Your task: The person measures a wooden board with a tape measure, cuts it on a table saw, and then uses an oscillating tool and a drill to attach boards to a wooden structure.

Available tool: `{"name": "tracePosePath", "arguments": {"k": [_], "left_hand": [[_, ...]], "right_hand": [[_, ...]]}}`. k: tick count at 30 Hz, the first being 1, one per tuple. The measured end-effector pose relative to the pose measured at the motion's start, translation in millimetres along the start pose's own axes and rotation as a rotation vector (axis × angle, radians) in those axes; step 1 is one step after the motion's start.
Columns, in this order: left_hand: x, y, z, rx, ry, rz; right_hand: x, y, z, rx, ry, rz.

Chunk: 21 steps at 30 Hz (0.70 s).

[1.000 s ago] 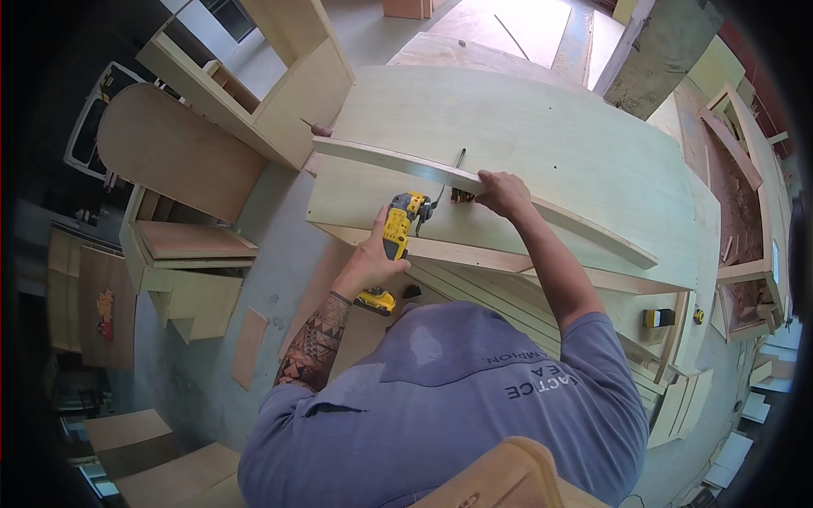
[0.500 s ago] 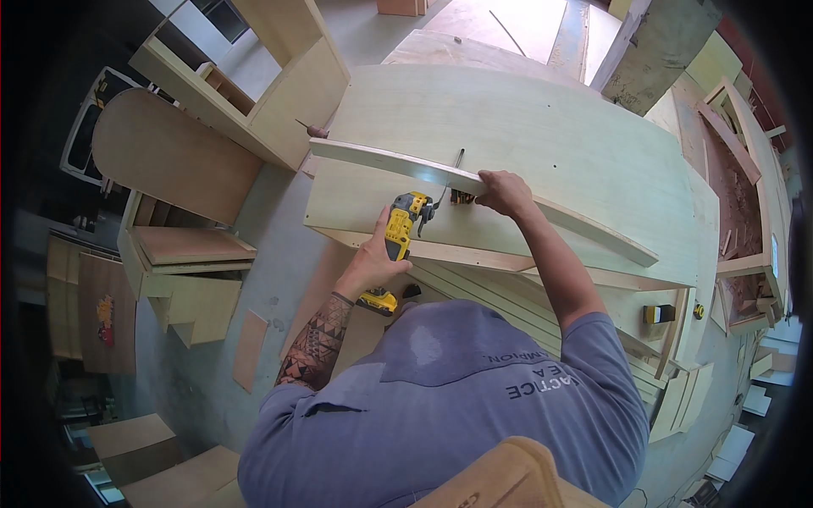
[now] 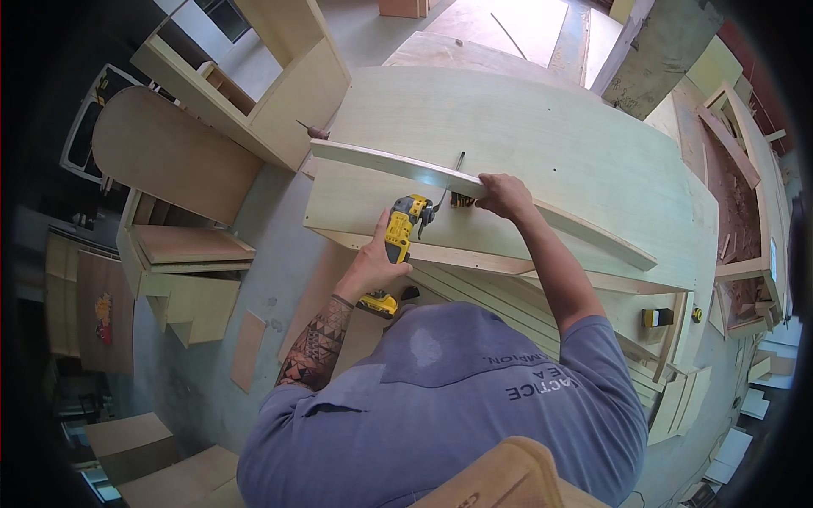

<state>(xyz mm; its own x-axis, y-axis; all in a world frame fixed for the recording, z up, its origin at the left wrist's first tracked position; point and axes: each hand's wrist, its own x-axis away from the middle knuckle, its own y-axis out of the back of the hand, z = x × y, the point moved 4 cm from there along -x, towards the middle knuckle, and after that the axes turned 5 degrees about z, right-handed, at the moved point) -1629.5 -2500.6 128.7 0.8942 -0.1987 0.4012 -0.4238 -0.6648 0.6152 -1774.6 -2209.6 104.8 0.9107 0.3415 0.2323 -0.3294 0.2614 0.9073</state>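
Observation:
My left hand [image 3: 373, 269] is wrapped round a yellow and black oscillating multi-tool [image 3: 408, 218], its battery end hanging low beside my shirt. The tool's head, with a lit lamp, points at a long narrow wooden strip [image 3: 381, 161], and its blade appears to meet the strip's near face. My right hand [image 3: 506, 196] grips that strip near its middle. The strip stands on edge across a pale plywood panel [image 3: 618, 144]. Close to my right fingers, a small black and yellow object [image 3: 461, 200] is partly hidden, and a thin-shafted tool [image 3: 460, 160] sticks out behind the strip.
A screwdriver-like tool [image 3: 316, 132] lies by the panel's left end. Plywood cabinets [image 3: 288, 110] and a rounded board [image 3: 174, 157] stand on the left. At the right are a tape measure [image 3: 697, 315], a black and yellow box [image 3: 658, 317] and an open wooden frame [image 3: 745, 268].
Hardly anything differs. Both hands, the multi-tool and the strip keep nearly the same places; the view has shifted very slightly.

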Motion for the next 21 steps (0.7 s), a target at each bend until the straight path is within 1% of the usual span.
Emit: {"name": "tracePosePath", "arguments": {"k": [5,14,21], "left_hand": [[1.2,-0.1,-1.3,-0.009,-0.039,-0.026],[1.8,-0.5,-3.1,-0.015,0.006,-0.014],[1.5,-0.6,-2.5,-0.013,-0.024,-0.028]], "right_hand": [[-0.7,0.8,-0.9,-0.003,-0.006,0.001],[-5.4,-3.9,-5.3,-0.014,0.003,0.006],[-3.2,-2.2,-4.8,-0.020,-0.010,0.025]]}}
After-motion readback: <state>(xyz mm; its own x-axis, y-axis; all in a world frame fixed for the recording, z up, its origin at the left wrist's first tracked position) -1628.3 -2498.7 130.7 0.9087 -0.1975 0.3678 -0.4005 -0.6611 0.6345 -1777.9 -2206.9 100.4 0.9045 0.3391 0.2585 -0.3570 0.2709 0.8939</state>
